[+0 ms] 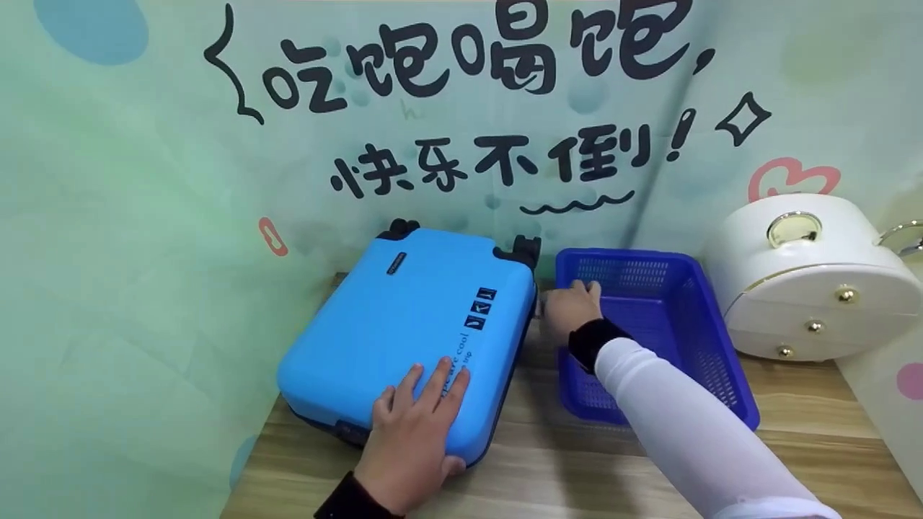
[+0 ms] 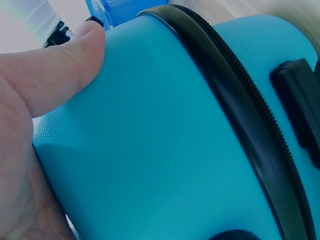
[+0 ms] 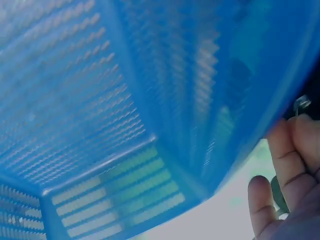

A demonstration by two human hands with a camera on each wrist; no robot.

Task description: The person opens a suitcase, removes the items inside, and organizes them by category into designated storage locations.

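A light blue hard-shell suitcase [image 1: 404, 310] lies flat on the wooden table, its black wheels toward the wall. My left hand [image 1: 414, 436] rests on its near right corner with spread fingers on the lid. In the left wrist view the thumb lies along the shell [image 2: 150, 125], beside a black trim band and zipper [image 2: 245, 85]. At the suitcase's right side my right hand [image 1: 573, 310] has curled fingers. In the right wrist view its fingertips pinch a small shiny zipper pull [image 3: 302, 103], mostly hidden by the hand.
A dark blue perforated plastic basket [image 1: 739, 404] stands right of the suitcase, below my right forearm. Farther right is a white rounded case [image 1: 750, 288] with drawers and gold knobs. A printed cloth [image 1: 447, 115] with black lettering hangs behind the table [image 1: 519, 490].
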